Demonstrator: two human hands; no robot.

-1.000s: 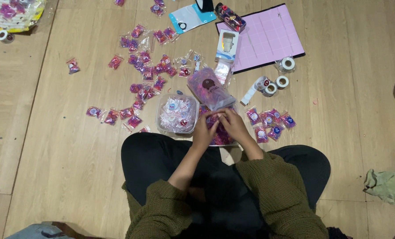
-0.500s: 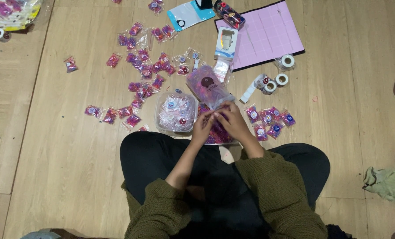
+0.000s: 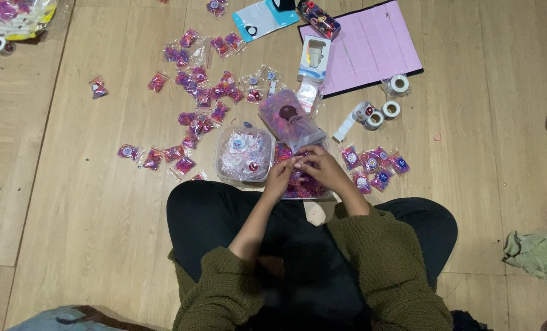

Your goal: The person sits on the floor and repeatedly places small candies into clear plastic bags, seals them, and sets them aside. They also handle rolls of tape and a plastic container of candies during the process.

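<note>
Both the left hand [image 3: 281, 175] and right hand [image 3: 322, 167] pinch one small pink packet [image 3: 299, 162] above the clear tray [image 3: 224, 175], where a loose grip could drop it.

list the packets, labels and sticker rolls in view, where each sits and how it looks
Small clear packets: scattered on the floor upper left, pink-purple contents.
Stickered packets: cluster beside the right hand.
Clear bag: above both hands, purple contents, dark round label.
Sticker rolls: right of bag, white.
Boxed package: top centre, white-blue, rectangular.
</note>
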